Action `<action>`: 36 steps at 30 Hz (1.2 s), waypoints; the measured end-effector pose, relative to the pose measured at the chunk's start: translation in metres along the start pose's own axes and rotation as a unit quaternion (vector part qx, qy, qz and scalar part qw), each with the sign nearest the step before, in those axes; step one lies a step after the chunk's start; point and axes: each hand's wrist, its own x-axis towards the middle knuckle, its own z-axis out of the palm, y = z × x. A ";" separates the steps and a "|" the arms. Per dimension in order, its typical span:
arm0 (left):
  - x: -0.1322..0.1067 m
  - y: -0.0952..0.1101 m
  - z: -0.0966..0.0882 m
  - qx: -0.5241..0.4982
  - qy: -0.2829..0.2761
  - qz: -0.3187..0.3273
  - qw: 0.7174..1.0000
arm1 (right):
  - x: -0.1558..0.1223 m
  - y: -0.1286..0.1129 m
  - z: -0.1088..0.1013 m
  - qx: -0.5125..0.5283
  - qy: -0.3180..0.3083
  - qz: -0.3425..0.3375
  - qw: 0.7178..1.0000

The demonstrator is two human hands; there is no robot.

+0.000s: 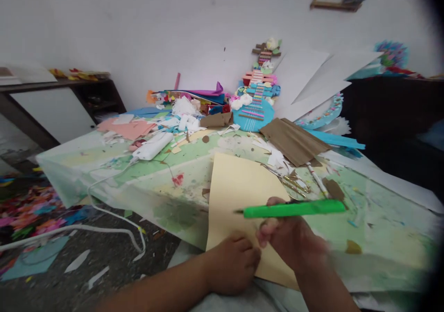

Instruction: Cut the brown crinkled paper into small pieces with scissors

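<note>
A bright green pen (294,209) lies across the fingers of my right hand (294,242). Its dark tip points left, held above a sheet of cream paper (243,187). Thumb and fingers are closed on the pen, with some motion blur. On the lower part of the sheet rests my left hand (232,263), its fingers curled in; whatever they may hold is hidden. The sheet lies along the near edge of the table and reaches over my lap. Just beyond its right edge are scissors (294,184) with gold-coloured handles.
A stained green-and-white cloth (187,173) covers the table. Brown paper (294,140), a white power strip (152,146) with its cable and a blue guitar-shaped craft (253,115) stand or lie farther back. Coloured scraps (38,210) litter the floor at left.
</note>
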 end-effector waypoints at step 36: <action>-0.006 -0.052 -0.045 0.011 0.004 -0.208 0.978 | 0.118 0.007 -0.013 0.099 0.134 0.038 0.985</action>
